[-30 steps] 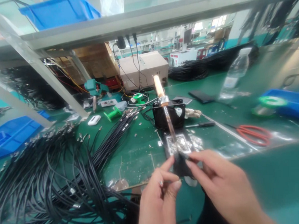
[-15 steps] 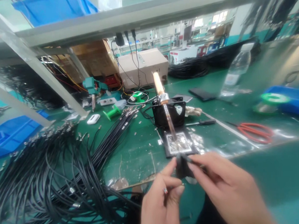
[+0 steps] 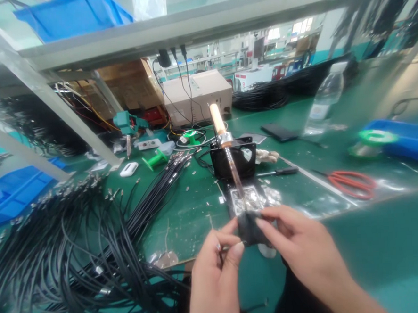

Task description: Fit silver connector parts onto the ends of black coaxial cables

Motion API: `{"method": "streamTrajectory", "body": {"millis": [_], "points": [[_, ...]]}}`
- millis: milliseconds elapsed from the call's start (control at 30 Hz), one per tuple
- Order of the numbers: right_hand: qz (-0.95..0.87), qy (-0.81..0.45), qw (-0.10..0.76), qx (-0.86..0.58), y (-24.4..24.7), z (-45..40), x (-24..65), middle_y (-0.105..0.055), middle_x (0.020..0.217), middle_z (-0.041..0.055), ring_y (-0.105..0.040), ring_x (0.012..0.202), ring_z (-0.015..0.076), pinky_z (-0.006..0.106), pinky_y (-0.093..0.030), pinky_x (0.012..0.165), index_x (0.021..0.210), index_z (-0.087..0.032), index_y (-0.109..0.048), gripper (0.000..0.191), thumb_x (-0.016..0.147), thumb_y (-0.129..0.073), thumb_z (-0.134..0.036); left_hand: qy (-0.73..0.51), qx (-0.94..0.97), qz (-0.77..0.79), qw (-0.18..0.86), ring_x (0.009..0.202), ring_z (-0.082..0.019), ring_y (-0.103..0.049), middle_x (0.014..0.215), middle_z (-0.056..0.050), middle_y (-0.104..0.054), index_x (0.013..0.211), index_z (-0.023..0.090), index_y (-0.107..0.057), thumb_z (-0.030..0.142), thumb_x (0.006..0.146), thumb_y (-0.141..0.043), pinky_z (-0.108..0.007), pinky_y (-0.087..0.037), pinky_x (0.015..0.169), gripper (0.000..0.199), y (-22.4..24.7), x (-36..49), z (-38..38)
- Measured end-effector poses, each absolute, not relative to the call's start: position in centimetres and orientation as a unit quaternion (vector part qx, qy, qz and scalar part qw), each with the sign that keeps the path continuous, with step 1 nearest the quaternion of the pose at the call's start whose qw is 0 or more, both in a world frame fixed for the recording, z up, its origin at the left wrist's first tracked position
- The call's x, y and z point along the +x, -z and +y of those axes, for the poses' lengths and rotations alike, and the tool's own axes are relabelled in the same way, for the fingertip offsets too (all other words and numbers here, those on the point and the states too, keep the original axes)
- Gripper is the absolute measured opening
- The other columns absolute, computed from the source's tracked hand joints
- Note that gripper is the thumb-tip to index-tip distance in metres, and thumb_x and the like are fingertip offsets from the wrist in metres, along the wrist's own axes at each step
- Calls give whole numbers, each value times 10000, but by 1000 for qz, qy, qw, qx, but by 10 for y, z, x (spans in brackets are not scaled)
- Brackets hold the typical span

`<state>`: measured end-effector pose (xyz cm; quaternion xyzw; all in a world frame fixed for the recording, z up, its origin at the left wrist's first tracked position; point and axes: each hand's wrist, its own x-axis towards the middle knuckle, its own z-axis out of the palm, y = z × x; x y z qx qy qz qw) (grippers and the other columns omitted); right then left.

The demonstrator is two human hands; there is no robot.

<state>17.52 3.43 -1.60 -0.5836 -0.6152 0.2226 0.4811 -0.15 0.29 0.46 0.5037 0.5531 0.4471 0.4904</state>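
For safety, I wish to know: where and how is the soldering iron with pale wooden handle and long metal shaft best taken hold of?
Probably around the pale wooden handle, coming from above: this end of the soldering iron points up, above the black square frame, while the metal shaft, possibly hot, slopes down toward the left hand and right hand.

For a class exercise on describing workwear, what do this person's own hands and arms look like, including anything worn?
The left hand and right hand are both bare, without gloves. No sleeve, watch or bracelet shows along the visible right forearm. A small bright spot by the left fingers is too blurred to identify.
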Motion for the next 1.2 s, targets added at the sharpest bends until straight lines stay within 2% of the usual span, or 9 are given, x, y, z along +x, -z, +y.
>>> {"method": "streamTrajectory", "body": {"millis": [167, 333, 533, 767, 900, 1033, 1200], "points": [[-621, -212, 492, -572, 11, 33, 174, -654, 739, -38, -507, 562, 42, 132, -444, 550, 977, -240, -800, 189, 972, -676, -383, -477, 514, 562, 438, 1395, -345, -602, 1497, -110, -683, 867, 239, -690, 384, 1014, -636, -449, -436, 1098, 213, -10, 5, -2], [-655, -151, 512, -535, 14, 27, 172, -620, 736, -39, -499, 586, 41, 130, -447, 590, 998, -253, -790, 137, 988, -665, -307, -480, 550, 555, 399, 1369, -306, -651, 1480, -86, -700, 884, 245, -691, 396, 1036, -608, -400, -484, 1087, 230, 3, 9, -10], [-665, -130, 521, -520, 15, 23, 172, -599, 736, -58, -513, 600, 24, 93, -459, 629, 1003, -267, -759, 84, 984, -678, -265, -470, 561, 566, 379, 1314, -306, -695, 1476, -71, -703, 873, 247, -688, 463, 1028, -626, -359, -574, 934, 273, 8, 8, -14], [-653, -165, 512, -533, 8, 28, 172, -517, 633, -61, -455, 558, 30, 88, -452, 607, 965, -289, -781, 95, 964, -687, -290, -476, 557, 561, 386, 1325, -289, -679, 1462, -91, -712, 899, 252, -685, 401, 1038, -605, -380, -503, 1025, 219, -2, 8, -9], [-623, -239, 499, -553, 17, 30, 173, -619, 679, -53, -503, 552, 28, 93, -451, 556, 959, -281, -811, 139, 942, -701, -365, -470, 545, 564, 406, 1367, -324, -640, 1436, -123, -724, 887, 243, -685, 415, 1028, -617, -412, -485, 1033, 233, 4, 4, -6], [-601, -258, 494, -573, 22, 35, 174, -704, 747, -41, -536, 525, 34, 109, -448, 505, 970, -241, -813, 180, 932, -703, -379, -466, 539, 550, 436, 1390, -333, -613, 1487, -135, -686, 894, 231, -681, 404, 1038, -598, -447, -451, 1088, 240, 3, 1, -1], [-600, -249, 503, -571, 18, 36, 175, -665, 707, -50, -523, 543, 36, 110, -442, 530, 957, -256, -809, 178, 932, -705, -398, -488, 529, 551, 421, 1380, -312, -627, 1442, -114, -718, 874, 237, -682, 383, 1030, -619, -399, -479, 1037, 223, -4, 4, -1]]}}
